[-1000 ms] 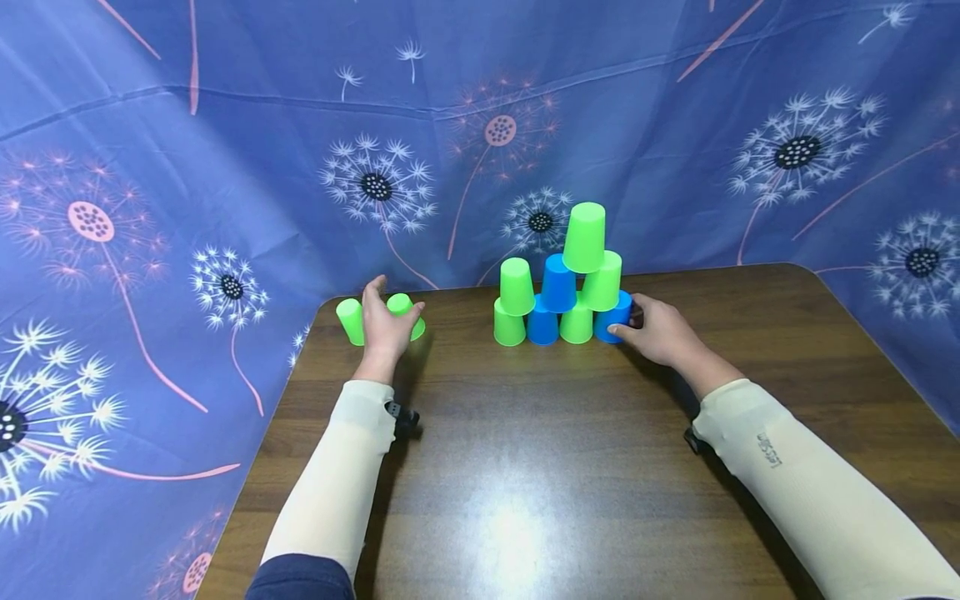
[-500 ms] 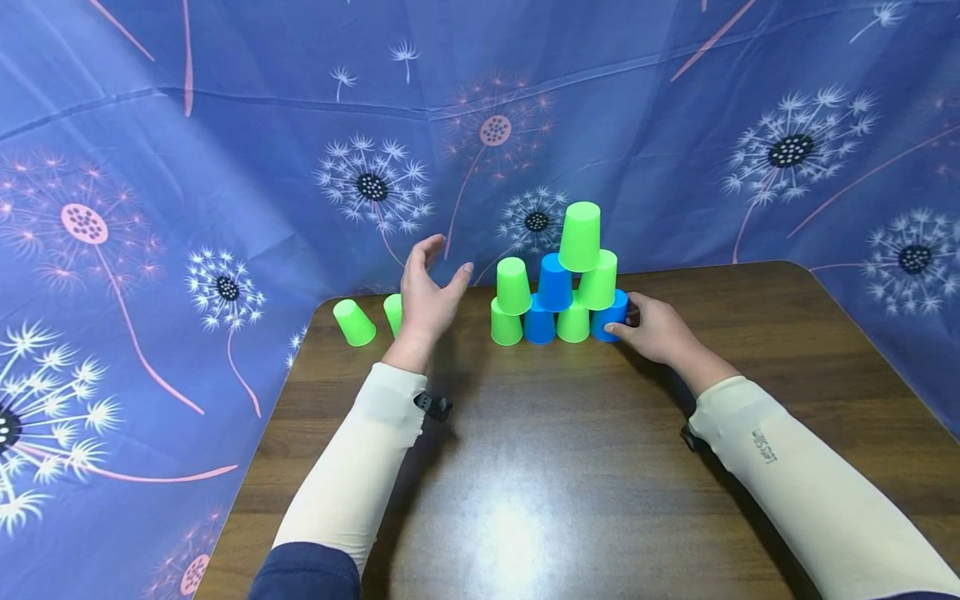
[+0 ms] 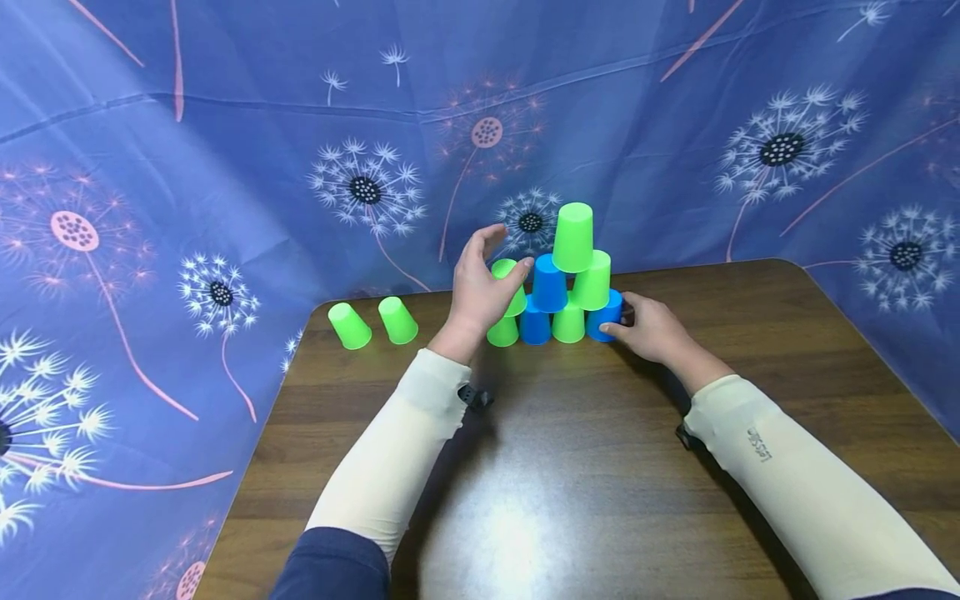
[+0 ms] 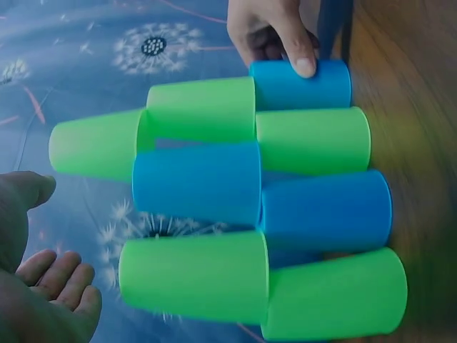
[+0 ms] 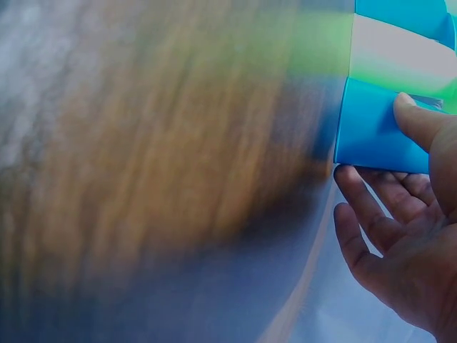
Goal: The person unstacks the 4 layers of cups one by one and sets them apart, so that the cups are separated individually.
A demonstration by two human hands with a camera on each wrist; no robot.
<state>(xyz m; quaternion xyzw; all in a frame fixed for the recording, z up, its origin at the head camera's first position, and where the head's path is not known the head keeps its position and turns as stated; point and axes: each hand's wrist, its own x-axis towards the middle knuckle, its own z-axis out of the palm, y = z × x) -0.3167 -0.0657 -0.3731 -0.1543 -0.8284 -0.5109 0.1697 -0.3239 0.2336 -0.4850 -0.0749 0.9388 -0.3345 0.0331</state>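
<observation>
Upside-down plastic cups form a stepped stack: a bottom row alternating green and blue, then three cups, then one green cup (image 3: 573,240) on top at the right. My right hand (image 3: 656,332) holds the blue cup (image 3: 603,317) at the bottom row's right end. In the right wrist view its thumb (image 5: 414,114) presses one side and the fingers lie along the other. My left hand (image 3: 480,287) is raised in front of the stack's left side, fingers spread and nothing in it, partly hiding the middle row's left green cup (image 3: 503,268). The left wrist view shows it apart from the cups.
Two more green cups, an outer one (image 3: 349,326) and an inner one (image 3: 398,321), stand upside down at the table's back left. The brown wooden table (image 3: 585,467) ends at a blue dandelion-print cloth (image 3: 285,167) hanging behind it.
My left hand has moved right from the two green cups at the left to the stack, uncovering both. The right hand stays on the blue cup, and the stack looks the same.
</observation>
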